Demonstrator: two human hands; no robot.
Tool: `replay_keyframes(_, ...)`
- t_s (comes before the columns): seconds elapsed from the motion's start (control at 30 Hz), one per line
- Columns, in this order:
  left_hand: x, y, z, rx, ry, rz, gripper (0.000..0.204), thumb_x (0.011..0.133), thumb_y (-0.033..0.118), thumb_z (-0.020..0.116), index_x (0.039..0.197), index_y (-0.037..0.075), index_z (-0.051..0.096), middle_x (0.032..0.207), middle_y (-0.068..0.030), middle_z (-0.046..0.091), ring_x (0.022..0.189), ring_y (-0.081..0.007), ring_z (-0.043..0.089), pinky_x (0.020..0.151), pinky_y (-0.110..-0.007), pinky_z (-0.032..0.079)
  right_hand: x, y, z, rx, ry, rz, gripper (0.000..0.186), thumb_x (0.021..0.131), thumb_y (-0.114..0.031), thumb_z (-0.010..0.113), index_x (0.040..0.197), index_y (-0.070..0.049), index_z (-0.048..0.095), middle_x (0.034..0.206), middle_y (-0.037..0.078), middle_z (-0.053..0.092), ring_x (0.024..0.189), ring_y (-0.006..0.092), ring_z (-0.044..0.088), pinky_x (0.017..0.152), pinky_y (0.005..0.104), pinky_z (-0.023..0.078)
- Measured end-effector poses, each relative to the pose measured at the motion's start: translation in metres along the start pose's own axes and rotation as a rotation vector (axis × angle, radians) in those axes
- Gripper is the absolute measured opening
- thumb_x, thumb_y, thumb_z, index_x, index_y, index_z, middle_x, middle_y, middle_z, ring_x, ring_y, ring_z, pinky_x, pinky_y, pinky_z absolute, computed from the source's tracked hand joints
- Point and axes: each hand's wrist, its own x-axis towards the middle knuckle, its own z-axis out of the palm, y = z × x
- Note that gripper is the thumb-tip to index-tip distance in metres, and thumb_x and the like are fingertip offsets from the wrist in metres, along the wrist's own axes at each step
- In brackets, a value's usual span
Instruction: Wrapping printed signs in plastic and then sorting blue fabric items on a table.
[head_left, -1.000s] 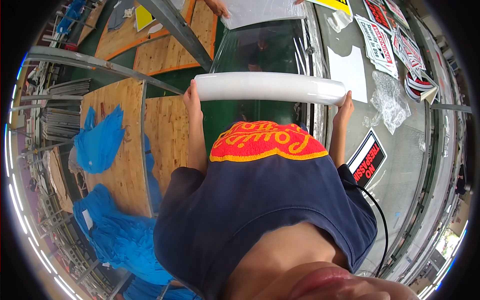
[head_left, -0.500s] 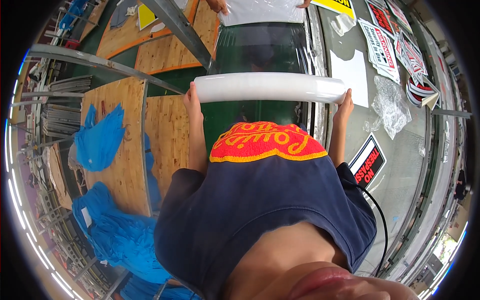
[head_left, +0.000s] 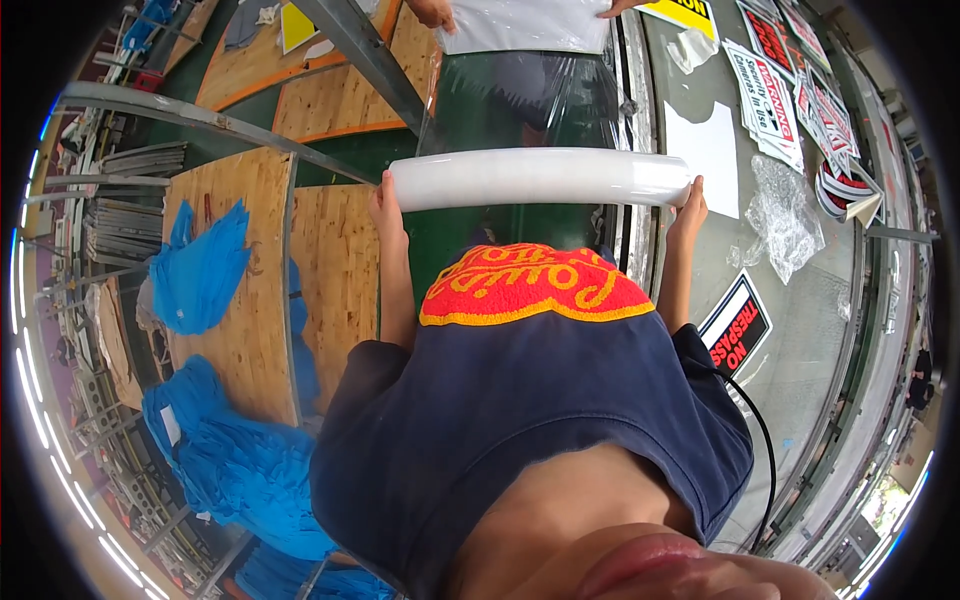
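Observation:
A long roll of clear plastic film [head_left: 540, 178] lies crosswise in front of my body, held up at its two ends. My left hand [head_left: 387, 206] is closed on the roll's left end, and my right hand [head_left: 688, 207] grips the right end. From the roll, an unwound sheet of transparent film [head_left: 510, 100] stretches away over the green floor, with creases near its far part. There a co-worker's hands [head_left: 432, 12] hold a white sheet [head_left: 525, 28] at both sides, where the film reaches it.
Wooden boards [head_left: 225, 330] and a metal rail [head_left: 220, 125] stand on the left, with blue cloth-like bundles [head_left: 235, 450]. To the right runs a long grey table [head_left: 700, 150] bearing printed signs [head_left: 765, 110], crumpled clear plastic [head_left: 785, 215] and a white cut-out sheet [head_left: 705, 165].
The whole view has shifted slightly. The film between the roll and the white sheet shows more creases. Both my hands keep the same hold on the roll.

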Motion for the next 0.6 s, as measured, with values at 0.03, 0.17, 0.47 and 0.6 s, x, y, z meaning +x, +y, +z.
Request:
replay_keyframes(0.03,-0.001,0.001,-0.001,0.006,0.008,-0.007,0.04,0.089,0.038,0.059,0.09,-0.002,0.063,0.087,-0.0054,0.064,0.082,-0.0115,0.056,0.075,-0.025,0.043,0.0,-0.001,0.001,0.009,-0.005,0.0,0.058,0.091,-0.046,0.05,0.098,0.01,0.062,0.091,0.012,0.064,0.084,0.0181,0.057,0.081,0.0312,0.043)
replay_keyframes(0.17,0.003,-0.008,-0.009,0.05,-0.031,-0.053,0.049,0.089,0.039,0.058,0.11,-0.005,0.059,0.105,-0.0109,0.062,0.096,-0.0177,0.056,0.084,-0.03,0.042,0.004,-0.004,-0.001,-0.062,-0.026,0.034,0.06,0.091,-0.048,0.049,0.099,0.009,0.062,0.092,0.012,0.064,0.085,0.018,0.057,0.082,0.0314,0.043)
replay_keyframes(0.47,-0.004,-0.003,-0.002,0.054,0.014,-0.028,0.042,0.089,0.039,0.059,0.091,-0.003,0.063,0.088,-0.0064,0.063,0.081,-0.0116,0.055,0.074,-0.025,0.041,-0.002,0.006,-0.006,0.013,0.036,0.039,0.06,0.091,-0.049,0.049,0.099,0.009,0.062,0.092,0.012,0.064,0.086,0.0183,0.058,0.08,0.0319,0.043)
replay_keyframes(0.6,0.0,-0.006,-0.002,0.054,-0.01,-0.01,0.044,0.089,0.04,0.058,0.095,-0.004,0.063,0.089,-0.007,0.063,0.083,-0.0121,0.056,0.076,-0.025,0.042,-0.005,0.005,-0.011,0.018,0.012,0.025,0.058,0.092,-0.046,0.049,0.1,0.011,0.062,0.093,0.013,0.064,0.085,0.018,0.058,0.08,0.03,0.044)
